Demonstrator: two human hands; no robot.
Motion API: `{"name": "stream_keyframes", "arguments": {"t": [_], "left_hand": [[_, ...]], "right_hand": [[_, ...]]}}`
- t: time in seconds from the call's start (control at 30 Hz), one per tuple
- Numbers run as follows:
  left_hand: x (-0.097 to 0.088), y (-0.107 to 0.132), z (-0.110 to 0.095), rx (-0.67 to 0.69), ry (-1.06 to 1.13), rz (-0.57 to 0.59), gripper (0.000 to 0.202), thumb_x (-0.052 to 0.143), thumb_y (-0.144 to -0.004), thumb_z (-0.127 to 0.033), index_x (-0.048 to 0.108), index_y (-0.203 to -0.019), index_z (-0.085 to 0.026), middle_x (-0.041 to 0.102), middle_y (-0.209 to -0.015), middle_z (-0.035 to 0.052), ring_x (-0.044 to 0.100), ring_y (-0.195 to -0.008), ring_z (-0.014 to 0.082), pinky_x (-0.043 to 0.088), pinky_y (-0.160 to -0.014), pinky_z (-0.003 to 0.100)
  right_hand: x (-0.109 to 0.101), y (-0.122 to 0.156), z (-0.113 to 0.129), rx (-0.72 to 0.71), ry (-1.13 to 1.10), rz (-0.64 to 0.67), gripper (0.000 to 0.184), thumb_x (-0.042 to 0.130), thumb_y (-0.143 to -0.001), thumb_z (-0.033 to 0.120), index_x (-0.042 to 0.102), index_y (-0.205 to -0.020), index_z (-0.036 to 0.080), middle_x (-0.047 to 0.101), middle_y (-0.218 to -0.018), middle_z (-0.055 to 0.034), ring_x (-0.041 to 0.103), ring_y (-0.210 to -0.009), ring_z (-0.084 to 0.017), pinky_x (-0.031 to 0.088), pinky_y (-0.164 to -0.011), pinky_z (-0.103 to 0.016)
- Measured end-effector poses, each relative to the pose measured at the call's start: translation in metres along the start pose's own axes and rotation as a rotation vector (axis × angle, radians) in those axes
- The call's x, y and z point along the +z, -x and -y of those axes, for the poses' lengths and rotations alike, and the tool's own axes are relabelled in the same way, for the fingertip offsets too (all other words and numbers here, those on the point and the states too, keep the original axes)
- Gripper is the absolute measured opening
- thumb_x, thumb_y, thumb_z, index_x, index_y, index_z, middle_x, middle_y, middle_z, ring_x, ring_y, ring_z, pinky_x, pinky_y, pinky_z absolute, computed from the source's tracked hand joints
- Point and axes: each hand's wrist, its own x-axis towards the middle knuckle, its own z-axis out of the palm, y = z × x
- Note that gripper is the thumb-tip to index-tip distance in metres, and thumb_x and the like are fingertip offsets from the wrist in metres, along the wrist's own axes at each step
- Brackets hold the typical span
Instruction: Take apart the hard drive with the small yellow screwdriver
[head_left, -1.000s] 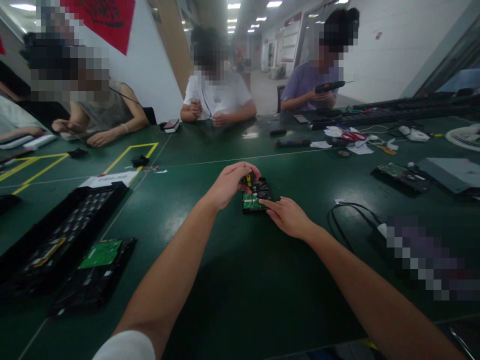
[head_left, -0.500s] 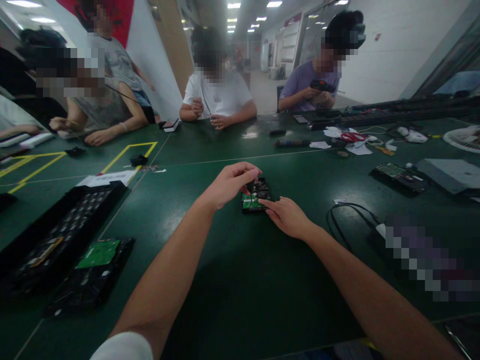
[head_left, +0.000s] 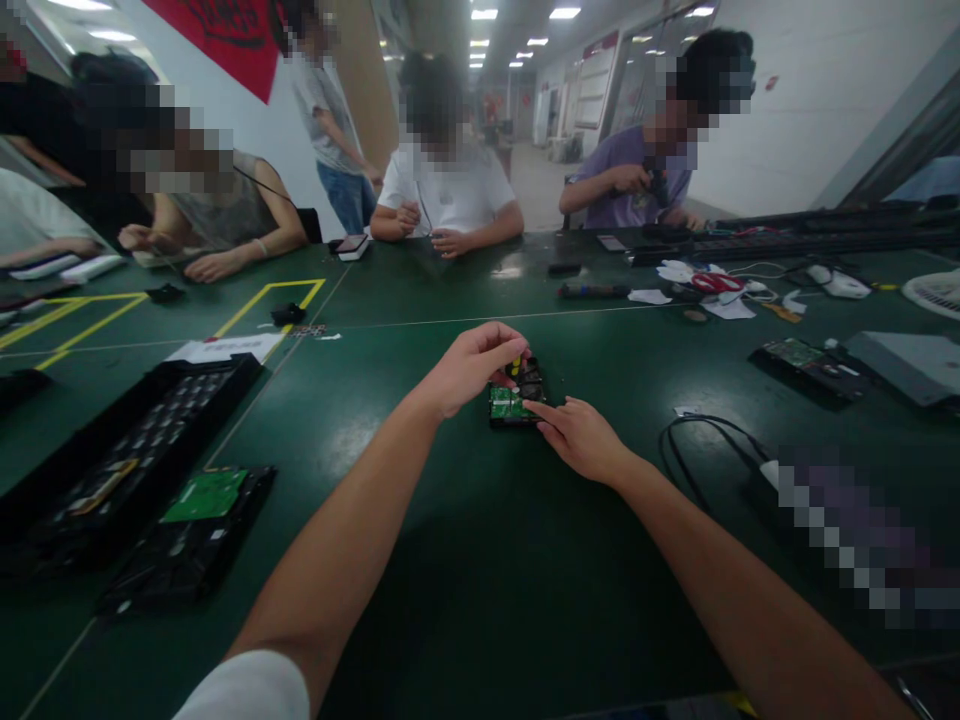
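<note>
A small black device (head_left: 533, 380) with a green circuit board (head_left: 507, 404) lies on the dark green table in front of me. My left hand (head_left: 484, 365) is above its left side, fingers closed around the yellow-and-black handle of a screwdriver (head_left: 514, 368). The thin shaft points down at the board; where its tip lands is too small to make out. From the right, my right hand (head_left: 581, 432) reaches in with the index finger stretched onto the board's right edge. Its thumb is near the device's lower right corner, and the other fingers are curled.
To the left are a long black housing (head_left: 142, 440) and another black unit with a green board (head_left: 202, 497). At right are a similar unit (head_left: 806, 365), a grey metal box (head_left: 907, 365) and a looped black cable (head_left: 675, 465). Several people sit across the table.
The view has shifted slightly. My left hand stays over the device, and more of the screwdriver's yellow handle shows. My right finger keeps its place. Across the table, the person in purple has lowered one hand.
</note>
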Motion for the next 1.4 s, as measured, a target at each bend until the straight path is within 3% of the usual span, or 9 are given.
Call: {"name": "stream_keyframes", "arguments": {"t": [0.27, 0.5, 0.77, 1.0, 1.17, 1.4], "left_hand": [[-0.0053, -0.0030, 0.0043, 0.014, -0.060, -0.043, 0.025, 0.069, -0.092, -0.042, 0.078, -0.102, -0.020, 0.072, -0.106, 0.0071, 0.065, -0.091, 0.0181, 0.055, -0.069, 0.027], [-0.0029, -0.0002, 0.0016, 0.024, -0.009, -0.015, 0.026, 0.070, -0.092, -0.034, 0.070, -0.114, -0.021, 0.068, -0.098, 0.0052, 0.065, -0.086, 0.0169, 0.057, -0.065, 0.026], [0.0015, 0.0004, -0.0030, -0.003, 0.111, -0.011, 0.021, 0.071, -0.091, -0.035, 0.071, -0.101, -0.016, 0.066, -0.100, 0.0068, 0.065, -0.093, 0.0182, 0.062, -0.076, 0.032], [0.0004, -0.0004, 0.0028, 0.026, 0.055, 0.018, 0.030, 0.074, -0.090, -0.043, 0.071, -0.103, -0.016, 0.067, -0.100, 0.0064, 0.064, -0.086, 0.0147, 0.059, -0.073, 0.028], [-0.0016, -0.0002, 0.0038, 0.056, -0.013, -0.035, 0.030, 0.077, -0.088, -0.045, 0.074, -0.099, -0.017, 0.066, -0.095, 0.0041, 0.062, -0.081, 0.0136, 0.056, -0.067, 0.025], [-0.0048, -0.0013, 0.0040, 0.070, -0.041, -0.033, 0.030, 0.073, -0.091, -0.041, 0.075, -0.111, -0.019, 0.069, -0.102, 0.0067, 0.063, -0.084, 0.0152, 0.055, -0.064, 0.024]], "right_hand": [[0.0003, 0.0004, -0.0014, 0.000, 0.002, 0.010, 0.046, 0.042, -0.109, 0.031, 0.051, -0.154, 0.025, 0.074, -0.095, -0.0051, 0.068, -0.090, -0.021, 0.039, -0.114, -0.050], [0.0015, -0.0004, -0.0016, 0.005, 0.014, 0.018, 0.046, 0.043, -0.109, 0.032, 0.051, -0.154, 0.025, 0.074, -0.096, -0.0055, 0.067, -0.090, -0.020, 0.040, -0.113, -0.049], [0.0013, 0.0001, -0.0015, 0.005, 0.001, 0.023, 0.047, 0.042, -0.109, 0.031, 0.051, -0.155, 0.025, 0.075, -0.097, -0.0061, 0.069, -0.093, -0.022, 0.039, -0.114, -0.049], [-0.0002, -0.0005, 0.0007, 0.011, 0.006, 0.031, 0.047, 0.042, -0.109, 0.031, 0.050, -0.155, 0.026, 0.075, -0.098, -0.0058, 0.069, -0.092, -0.022, 0.038, -0.114, -0.049], [0.0010, -0.0003, -0.0011, 0.002, 0.009, 0.026, 0.047, 0.042, -0.109, 0.032, 0.050, -0.155, 0.025, 0.074, -0.096, -0.0059, 0.068, -0.090, -0.021, 0.039, -0.114, -0.050], [0.0037, 0.0004, -0.0038, -0.010, 0.011, 0.008, 0.047, 0.042, -0.109, 0.031, 0.050, -0.155, 0.026, 0.074, -0.095, -0.0053, 0.067, -0.089, -0.021, 0.040, -0.113, -0.049]]}}
